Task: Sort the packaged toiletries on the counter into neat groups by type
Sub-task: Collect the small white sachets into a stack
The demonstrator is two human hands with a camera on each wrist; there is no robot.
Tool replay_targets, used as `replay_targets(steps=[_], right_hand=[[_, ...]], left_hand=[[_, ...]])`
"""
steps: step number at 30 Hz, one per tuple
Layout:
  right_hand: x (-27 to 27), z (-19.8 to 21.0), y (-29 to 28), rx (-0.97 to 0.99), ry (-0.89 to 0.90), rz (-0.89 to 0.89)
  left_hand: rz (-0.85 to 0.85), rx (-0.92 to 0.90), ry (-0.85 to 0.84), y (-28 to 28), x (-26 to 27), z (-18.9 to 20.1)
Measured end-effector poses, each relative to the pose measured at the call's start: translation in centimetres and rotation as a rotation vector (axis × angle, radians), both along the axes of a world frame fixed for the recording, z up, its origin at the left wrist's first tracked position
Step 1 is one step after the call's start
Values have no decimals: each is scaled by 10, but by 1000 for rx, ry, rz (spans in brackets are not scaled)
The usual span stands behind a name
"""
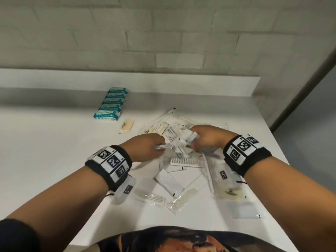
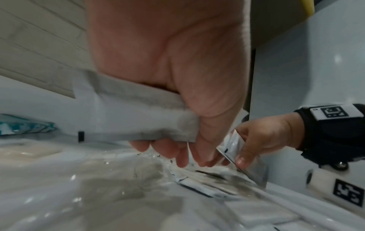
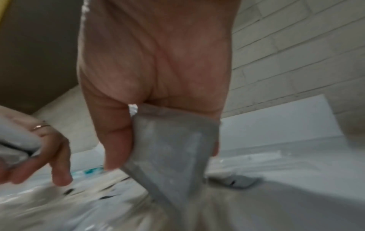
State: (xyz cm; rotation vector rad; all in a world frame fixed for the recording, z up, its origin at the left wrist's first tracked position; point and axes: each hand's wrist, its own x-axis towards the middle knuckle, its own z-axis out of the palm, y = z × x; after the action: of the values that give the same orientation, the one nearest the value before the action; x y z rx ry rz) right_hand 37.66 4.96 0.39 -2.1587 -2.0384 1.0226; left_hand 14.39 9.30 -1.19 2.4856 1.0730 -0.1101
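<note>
A loose pile of white and clear toiletry packets [image 1: 181,157] lies in the middle of the white counter [image 1: 54,139]. My left hand [image 1: 149,148] is over the pile's left side and holds a flat white sachet [image 2: 126,115] in its curled fingers. My right hand [image 1: 205,139] is over the pile's right side and pinches another white sachet [image 3: 171,150] between thumb and fingers. The two hands are close together, just above the pile. Packaged combs [image 1: 183,161] and long white sachets [image 1: 169,182] lie nearer me.
A neat row of teal-and-white packs [image 1: 111,106] stands at the back left, with one beige packet [image 1: 127,127] beside it. A raised white ledge [image 1: 127,79] runs along the tiled wall. The counter's right edge [image 1: 283,160] is close to the pile.
</note>
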Motion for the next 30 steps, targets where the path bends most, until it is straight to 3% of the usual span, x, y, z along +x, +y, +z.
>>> replay_targets(steps=[5, 10, 12, 14, 20, 24, 26, 28, 30], right_hand=[[24, 2, 6, -22, -189, -41], [33, -5, 17, 109, -26, -257], [37, -4, 14, 170, 36, -308], [41, -6, 9, 221, 113, -353], [48, -14, -3, 340, 321, -456], [47, -15, -9, 429, 535, -573], [44, -11, -13, 481, 555, -626], [41, -7, -19, 477, 530, -603], [36, -2, -27, 352, 486, -442]], left_hand=[[12, 185, 126, 37, 27, -11], [-176, 398, 312, 63, 66, -2], [-233, 378, 436, 70, 82, 2], [-226, 339, 458, 75, 94, -1], [-70, 164, 299, 63, 105, -17], [3, 190, 244, 50, 102, -24], [70, 193, 225, 47, 98, -24], [127, 170, 267, 48, 91, -21], [154, 146, 331, 50, 85, -17]])
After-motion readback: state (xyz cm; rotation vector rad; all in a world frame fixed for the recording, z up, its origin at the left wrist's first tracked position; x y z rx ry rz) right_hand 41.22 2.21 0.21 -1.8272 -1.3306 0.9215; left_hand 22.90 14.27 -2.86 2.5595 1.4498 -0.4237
